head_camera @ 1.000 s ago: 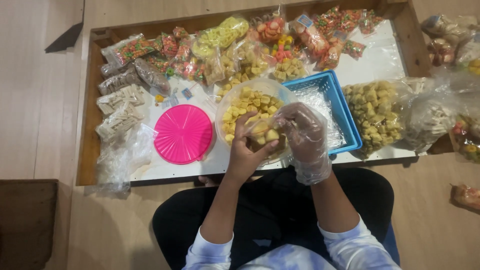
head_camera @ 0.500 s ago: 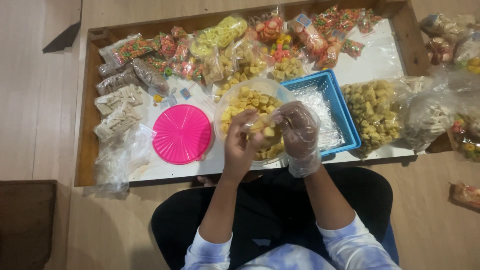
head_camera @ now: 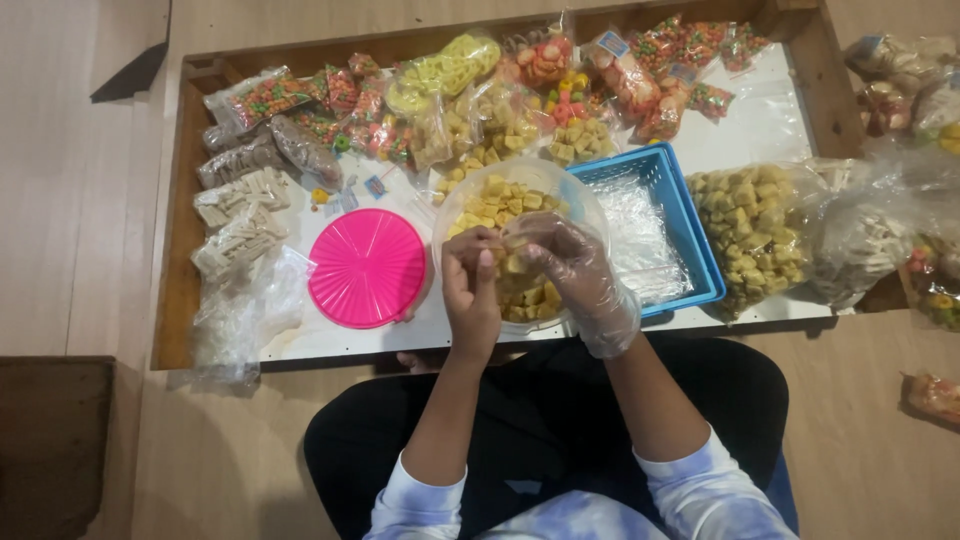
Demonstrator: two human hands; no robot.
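Both hands have drawn closer together over the round clear tub (head_camera: 520,185) since a second ago, and the fingers now meet above its near side. That tub sits on the white tray top right in front of the person, heaped with yellow snack pieces (head_camera: 500,200). The bare left hand (head_camera: 470,285) is curled shut, fingertips pinched at what looks like a clear bag or a few pieces; exactly what it grips I cannot tell. The right hand (head_camera: 575,270), in a thin clear glove, is cupped and closed around some yellow pieces, touching the left fingertips. By the look of it, the pieces are being handled between the two hands just over the tub.

Just left of the tub lies a pink round lid (head_camera: 367,268). To the right stands a blue basket (head_camera: 655,235) with clear bags inside, then a big bag of yellow snacks (head_camera: 750,230). Packets of coloured snacks (head_camera: 450,90) line the far edge of the wooden tray (head_camera: 172,250).
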